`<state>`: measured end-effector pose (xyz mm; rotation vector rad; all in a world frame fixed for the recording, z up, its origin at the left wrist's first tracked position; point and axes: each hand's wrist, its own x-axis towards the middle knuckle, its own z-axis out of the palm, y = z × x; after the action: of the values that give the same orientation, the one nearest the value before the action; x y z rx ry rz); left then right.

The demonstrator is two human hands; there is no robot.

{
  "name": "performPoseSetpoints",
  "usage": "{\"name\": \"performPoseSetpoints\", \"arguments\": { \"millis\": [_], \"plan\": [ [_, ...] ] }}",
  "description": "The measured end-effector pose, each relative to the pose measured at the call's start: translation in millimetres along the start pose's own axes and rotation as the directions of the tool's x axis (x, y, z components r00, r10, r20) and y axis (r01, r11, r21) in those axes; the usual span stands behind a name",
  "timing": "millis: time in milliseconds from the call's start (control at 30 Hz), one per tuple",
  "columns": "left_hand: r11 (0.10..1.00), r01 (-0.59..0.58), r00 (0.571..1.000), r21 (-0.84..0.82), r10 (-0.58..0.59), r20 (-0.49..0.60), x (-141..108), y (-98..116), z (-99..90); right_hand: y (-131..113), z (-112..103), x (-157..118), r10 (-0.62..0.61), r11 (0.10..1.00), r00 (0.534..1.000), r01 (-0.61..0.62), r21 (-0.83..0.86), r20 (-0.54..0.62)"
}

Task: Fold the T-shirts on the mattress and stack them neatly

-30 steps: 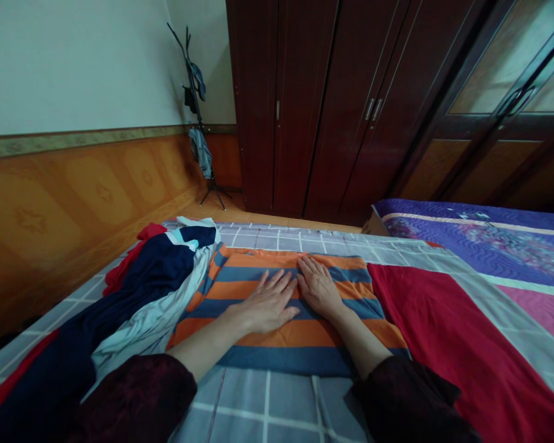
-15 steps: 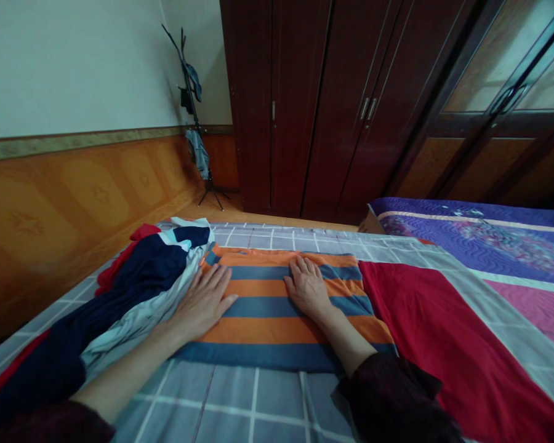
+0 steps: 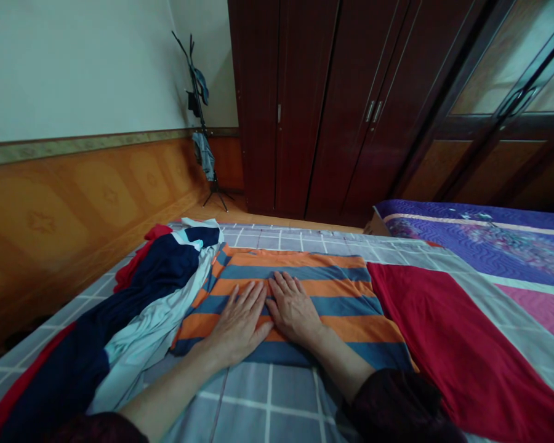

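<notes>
An orange and blue-grey striped shirt (image 3: 346,306) lies spread on the grey checked bed (image 3: 258,400). Flat on its middle rests my left hand (image 3: 240,323), fingers stretched and pointing away from me. Close beside it, my right hand (image 3: 295,311) also lies flat on the stripes with its fingers extended. The two hands are side by side, their thumbs near each other. Neither holds anything. Parts of the shirt under the palms are hidden.
Left of the shirt lie piled navy (image 3: 159,274), pale blue (image 3: 152,329) and red clothes. A red garment (image 3: 457,332) is spread at the right. Beyond are a purple bedspread (image 3: 443,227), a dark red wardrobe (image 3: 300,111) and a coat stand (image 3: 198,92).
My left hand has moved right, from the shirt's left side to its middle. My right hand has moved slightly left and nearer to me. The view has shifted a little.
</notes>
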<state>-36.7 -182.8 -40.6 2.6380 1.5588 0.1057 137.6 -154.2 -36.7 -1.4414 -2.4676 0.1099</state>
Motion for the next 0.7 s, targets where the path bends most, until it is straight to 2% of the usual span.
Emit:
{"name": "performPoseSetpoints", "arguments": {
  "millis": [133,233,367,433,500,567,600,633,700],
  "plan": [
    [1.0,0.02,1.0,-0.005,-0.02,-0.014,-15,-18,-3.8,11,-7,-18,0.034,0.998,0.999,-0.033,-0.047,0.007],
    [0.999,0.041,0.999,0.0,-0.041,-0.022,-29,-39,-7.7,36,-13,-39,0.075,0.991,0.997,-0.076,-0.105,-0.012],
    [0.997,0.081,0.997,0.013,-0.081,-0.017,-37,-61,-10.9,80,-23,-72,0.201,0.967,0.975,-0.213,-0.139,-0.099],
    [0.996,0.083,0.996,0.025,-0.083,-0.031,-38,-66,-9.5,90,-31,-90,0.279,0.951,0.943,-0.298,-0.084,-0.183],
    [0.996,0.079,0.995,0.039,-0.076,-0.068,-37,-69,-6.7,85,-42,-110,0.368,0.928,0.881,-0.368,0.058,-0.297],
    [0.996,0.072,0.992,0.049,-0.067,-0.109,-37,-69,-4.1,67,-52,-131,0.512,0.855,0.771,-0.414,0.314,-0.378],
    [0.996,0.07,0.99,0.052,-0.063,-0.123,-36,-69,-3.3,56,-56,-141,0.609,0.773,0.703,-0.422,0.474,-0.368],
    [0.996,0.069,0.99,0.054,-0.062,-0.129,-36,-69,-2.7,44,-58,-151,0.712,0.649,0.629,-0.419,0.635,-0.312],
    [0.997,0.067,0.991,0.047,-0.061,-0.118,-36,-69,-2.4,25,-59,-169,0.856,0.336,0.499,-0.347,0.876,-0.13]
  ]
}}
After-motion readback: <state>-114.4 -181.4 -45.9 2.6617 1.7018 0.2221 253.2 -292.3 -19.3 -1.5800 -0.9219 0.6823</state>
